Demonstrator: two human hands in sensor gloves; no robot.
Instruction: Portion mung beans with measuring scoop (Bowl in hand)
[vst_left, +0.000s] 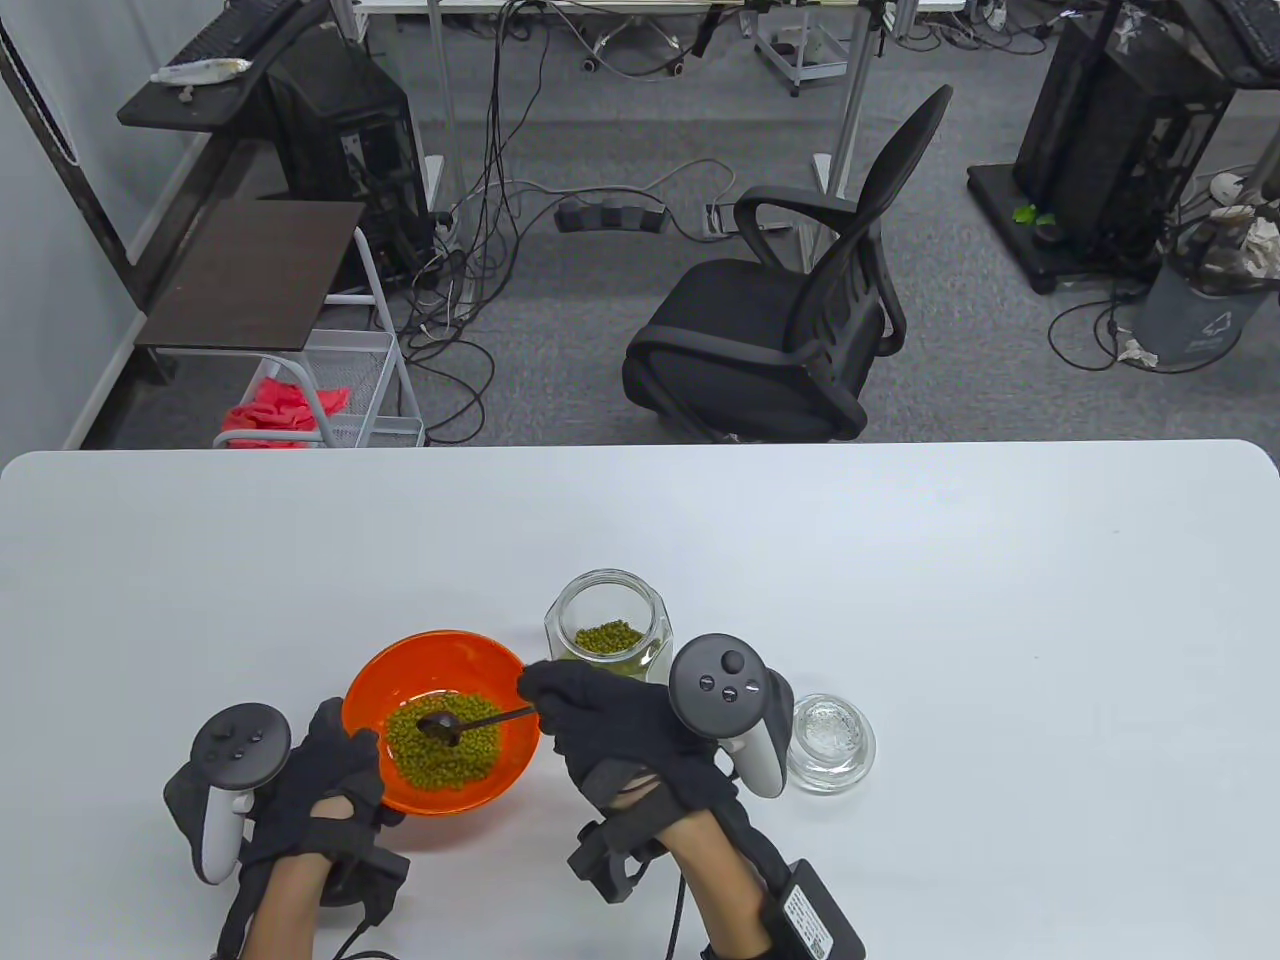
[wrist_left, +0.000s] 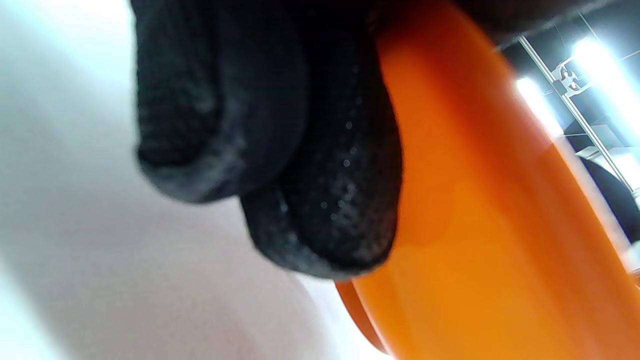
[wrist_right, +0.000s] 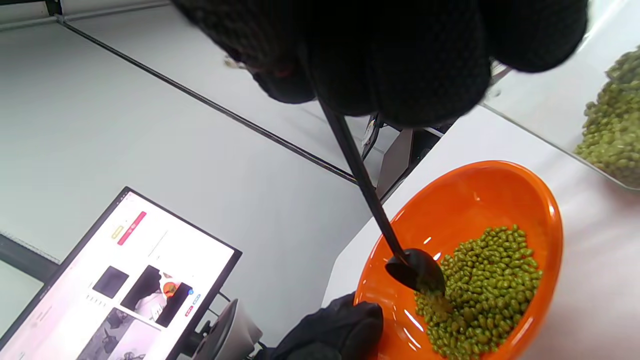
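An orange bowl (vst_left: 400, 690) with a heap of green mung beans (vst_left: 445, 755) is in front of me, tilted in the right wrist view (wrist_right: 500, 185). My left hand (vst_left: 315, 790) grips its near-left rim; the left wrist view shows its fingers (wrist_left: 310, 165) against the bowl's outside (wrist_left: 475, 225). My right hand (vst_left: 600, 720) pinches the handle of a black measuring scoop (vst_left: 440, 724). The scoop's head (wrist_right: 417, 270) is tipped over the beans (wrist_right: 480, 290). A glass jar (vst_left: 607, 632) with more beans stands just behind the bowl.
The jar's glass lid (vst_left: 830, 742) lies on the white table (vst_left: 900, 560) right of my right hand. A black office chair (vst_left: 790, 310) stands beyond the table's far edge. A monitor (wrist_right: 115, 280) shows in the right wrist view.
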